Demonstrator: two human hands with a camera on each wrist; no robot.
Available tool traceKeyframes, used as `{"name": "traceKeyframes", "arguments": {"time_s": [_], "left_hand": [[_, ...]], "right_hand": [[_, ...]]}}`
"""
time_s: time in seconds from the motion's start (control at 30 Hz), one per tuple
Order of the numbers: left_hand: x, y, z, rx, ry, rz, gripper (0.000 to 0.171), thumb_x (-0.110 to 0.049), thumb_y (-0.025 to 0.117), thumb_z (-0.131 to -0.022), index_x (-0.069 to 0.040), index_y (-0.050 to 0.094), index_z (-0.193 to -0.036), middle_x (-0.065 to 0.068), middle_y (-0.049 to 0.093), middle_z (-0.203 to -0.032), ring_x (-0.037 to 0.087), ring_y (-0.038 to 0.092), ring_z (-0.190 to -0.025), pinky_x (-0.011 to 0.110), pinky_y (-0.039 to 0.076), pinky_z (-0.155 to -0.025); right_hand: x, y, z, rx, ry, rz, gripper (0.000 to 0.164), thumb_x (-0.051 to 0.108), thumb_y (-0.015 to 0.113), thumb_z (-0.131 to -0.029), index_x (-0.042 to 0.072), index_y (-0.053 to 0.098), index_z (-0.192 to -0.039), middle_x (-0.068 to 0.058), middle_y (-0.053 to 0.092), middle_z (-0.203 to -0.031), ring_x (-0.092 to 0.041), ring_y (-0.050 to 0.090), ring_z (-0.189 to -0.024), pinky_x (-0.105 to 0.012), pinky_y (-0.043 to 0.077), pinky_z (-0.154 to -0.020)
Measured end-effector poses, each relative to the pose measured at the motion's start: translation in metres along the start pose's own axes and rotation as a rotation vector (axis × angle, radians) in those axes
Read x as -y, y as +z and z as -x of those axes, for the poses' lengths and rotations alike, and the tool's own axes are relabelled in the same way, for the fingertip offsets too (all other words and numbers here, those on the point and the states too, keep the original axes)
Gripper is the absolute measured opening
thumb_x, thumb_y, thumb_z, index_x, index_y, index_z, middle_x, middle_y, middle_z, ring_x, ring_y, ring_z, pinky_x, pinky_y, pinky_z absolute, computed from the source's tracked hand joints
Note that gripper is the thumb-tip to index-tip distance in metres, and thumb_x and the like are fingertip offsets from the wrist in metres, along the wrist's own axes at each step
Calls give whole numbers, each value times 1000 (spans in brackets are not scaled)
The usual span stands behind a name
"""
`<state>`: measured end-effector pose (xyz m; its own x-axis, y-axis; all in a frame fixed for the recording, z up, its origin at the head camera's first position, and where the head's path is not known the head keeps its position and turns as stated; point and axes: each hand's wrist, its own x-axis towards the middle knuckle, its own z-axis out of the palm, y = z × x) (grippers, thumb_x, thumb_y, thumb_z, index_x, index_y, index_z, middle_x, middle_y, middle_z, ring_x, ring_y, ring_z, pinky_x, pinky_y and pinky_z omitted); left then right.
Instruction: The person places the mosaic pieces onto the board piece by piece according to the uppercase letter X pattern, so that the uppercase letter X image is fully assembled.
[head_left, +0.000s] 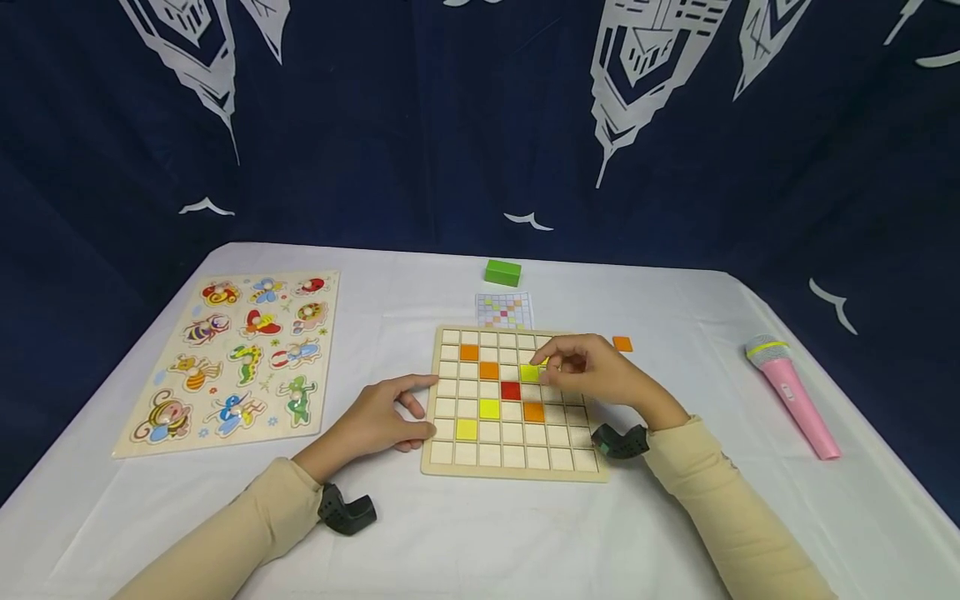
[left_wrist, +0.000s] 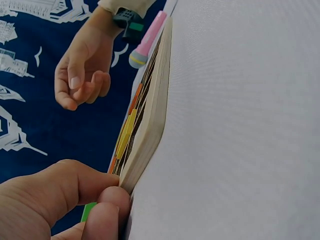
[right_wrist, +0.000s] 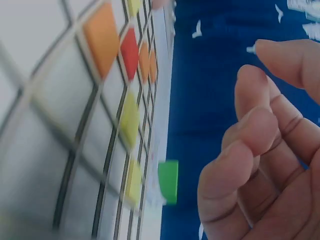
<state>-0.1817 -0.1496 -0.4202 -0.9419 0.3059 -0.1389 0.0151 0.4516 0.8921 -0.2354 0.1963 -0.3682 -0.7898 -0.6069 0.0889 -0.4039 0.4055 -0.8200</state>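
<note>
A wooden grid board (head_left: 517,479) lies flat on the table, with orange, red and yellow square tiles in some of its cells. My left hand (head_left: 378,417) touches the board's left edge, thumb and index finger apart. Over the board's right half is my right hand (head_left: 592,367), beside a yellow tile (head_left: 528,373) and partly covering another yellow patch behind it. In the right wrist view, the right hand's fingers are loosely bent, with a gap between thumb and fingers and nothing held. A red tile (head_left: 510,390) sits mid-board, with an orange tile (head_left: 533,412) below it.
Beyond the board lie a printed pattern card (head_left: 503,311) and a green block (head_left: 502,272). One loose orange tile (head_left: 622,343) rests off the board's far right corner. An insect picture puzzle (head_left: 240,358) is at left, a pink microphone (head_left: 797,400) at right.
</note>
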Motion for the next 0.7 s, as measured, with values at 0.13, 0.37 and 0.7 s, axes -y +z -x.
{"name": "traceKeyframes", "arguments": {"time_s": [0.13,0.37,0.7], "left_hand": [[1,0,0,-1,1,5,72,1,86,-85,-4,61,-152,9,65,-97,14,73,-62,31,65,-58],[1,0,-1,4,11,10,72,2,86,-85,-4,61,-152,10,65,-97,15,73,-62,32,65,-58],[-2,1,2,-3,-6,0,72,2,85,-84,-4,61,-152,9,65,-98,14,73,-61,31,65,-58]], "right_hand": [[-11,-12,5,-72,21,-30,20,-4,71,-98,-11,71,-116,-8,66,-88,-16,58,-72,-20,49,-65],[-27,-34,15,-206,75,-59,27,1,69,-102,-13,68,-124,-4,69,-90,-18,61,-71,-26,56,-61],[-61,-55,29,-428,111,-214,18,6,68,-106,13,75,-121,-2,75,-90,-13,60,-68,-25,55,-63]]}}
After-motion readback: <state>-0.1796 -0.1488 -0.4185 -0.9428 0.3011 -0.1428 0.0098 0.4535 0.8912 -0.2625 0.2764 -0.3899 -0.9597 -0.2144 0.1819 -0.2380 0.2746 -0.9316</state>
